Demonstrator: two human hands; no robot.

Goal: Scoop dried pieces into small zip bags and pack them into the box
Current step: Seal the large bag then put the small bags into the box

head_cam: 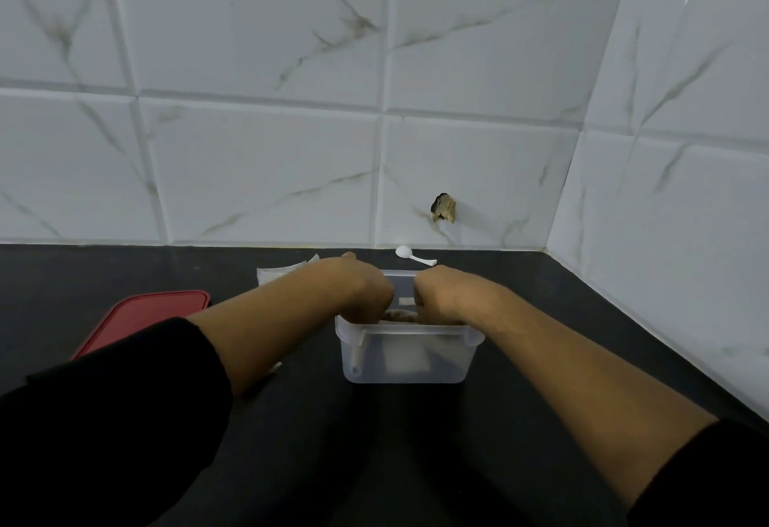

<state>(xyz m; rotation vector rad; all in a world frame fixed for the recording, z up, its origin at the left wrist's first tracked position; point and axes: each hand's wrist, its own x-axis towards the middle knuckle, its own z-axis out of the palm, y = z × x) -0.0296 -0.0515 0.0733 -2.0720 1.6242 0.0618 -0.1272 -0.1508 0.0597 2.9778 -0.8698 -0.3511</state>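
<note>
Clear plastic, one box [451,364] stands open on the black counter [395,451] near its back edge, one pale zip bag [405,360] dim through the front wall. Two hands, left hand [366,293] and right hand [437,295], dip into it side by side; I cannot tell how their hidden fingers lie. One white scoop [410,255] lies at the back edge, and one red lid [145,318] lies to the left.

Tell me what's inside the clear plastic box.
The left hand and right hand dip into the clear box. Between them something brownish shows; a pale shape shows through the front wall. Their fingers and whatever they hold are hidden.
</note>
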